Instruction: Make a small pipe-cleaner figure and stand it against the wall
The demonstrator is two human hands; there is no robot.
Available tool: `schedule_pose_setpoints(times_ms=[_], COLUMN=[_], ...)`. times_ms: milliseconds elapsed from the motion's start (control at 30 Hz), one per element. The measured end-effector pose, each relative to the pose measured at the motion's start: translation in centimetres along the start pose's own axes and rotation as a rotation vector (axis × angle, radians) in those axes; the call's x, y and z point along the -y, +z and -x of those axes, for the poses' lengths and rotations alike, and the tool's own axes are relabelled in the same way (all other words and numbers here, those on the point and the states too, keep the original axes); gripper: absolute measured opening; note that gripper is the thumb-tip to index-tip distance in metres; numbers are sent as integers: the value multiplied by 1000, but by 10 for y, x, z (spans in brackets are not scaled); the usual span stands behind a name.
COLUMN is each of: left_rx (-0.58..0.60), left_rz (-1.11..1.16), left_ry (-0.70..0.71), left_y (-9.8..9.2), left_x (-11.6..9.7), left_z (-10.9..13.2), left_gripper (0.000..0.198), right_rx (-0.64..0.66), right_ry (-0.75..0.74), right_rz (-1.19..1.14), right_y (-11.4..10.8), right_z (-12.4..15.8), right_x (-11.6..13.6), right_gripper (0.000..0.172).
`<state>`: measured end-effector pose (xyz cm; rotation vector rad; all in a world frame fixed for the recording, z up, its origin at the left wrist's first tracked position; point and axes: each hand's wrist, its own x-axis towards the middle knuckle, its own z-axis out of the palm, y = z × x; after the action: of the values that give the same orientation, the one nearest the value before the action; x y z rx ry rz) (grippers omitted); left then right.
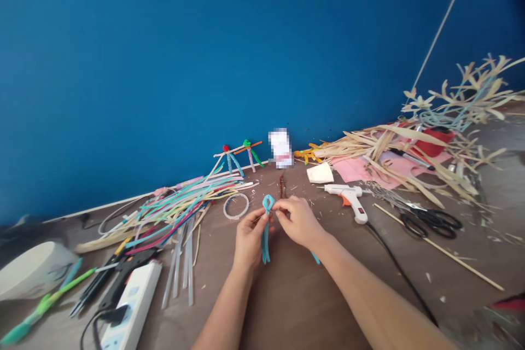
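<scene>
A light blue pipe cleaner (266, 240) is bent into a small loop at the top, with its two ends hanging down. My left hand (249, 235) is closed around it just under the loop, thumb against fingers. Beside the loop, the fingertips of my right hand (296, 219) pinch at the twisted part from the right. Another bit of blue pipe cleaner (315, 257) shows below my right wrist. Behind the hands lies a dark red-brown twisted piece (283, 187).
Left are a pile of coloured pipe cleaners (176, 208), clear glue sticks (189, 262), a tape roll (236, 206) and a power strip (133, 303). Right are a white glue gun (349, 197), black-handled scissors (435, 222), a thin stick (459, 267) and dried strips (369, 147). A blue wall (205, 54) stands behind.
</scene>
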<state>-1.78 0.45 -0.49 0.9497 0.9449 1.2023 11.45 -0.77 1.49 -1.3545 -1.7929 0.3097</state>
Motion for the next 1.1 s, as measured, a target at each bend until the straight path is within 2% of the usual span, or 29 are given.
schedule_pose_setpoints(times_ms=[233,467,667,767,900,1000,1100], left_rx=[68,28,3,-8,78,121,100], left_rz=[75,185,332,299,253,224,189], left_ry=[-49,-166,-320,-283,-267,-271,-255], left_y=[-2,-4,-4,-4,-6,-7,-6], left_x=[-1,-4,-3,-3,-7,-7,-4], left_z=[-1,-2,-3,-4,-4,-4,-5], left_gripper=[23,21,11,6,13,16,19], right_rx=[63,87,88,79,73,78,90], right_ry=[-12,-71,-124,-67,10,10,-15], right_rz=[-24,-67,-92,-98,-76,-59,-23], right_y=[-2,-2,2,5,4,1,0], right_z=[1,1,1,0,-2,-3,-3], right_x=[3,1,-3,-7,-12,-13,-12], right_gripper=[19,21,23,21,17,16,13])
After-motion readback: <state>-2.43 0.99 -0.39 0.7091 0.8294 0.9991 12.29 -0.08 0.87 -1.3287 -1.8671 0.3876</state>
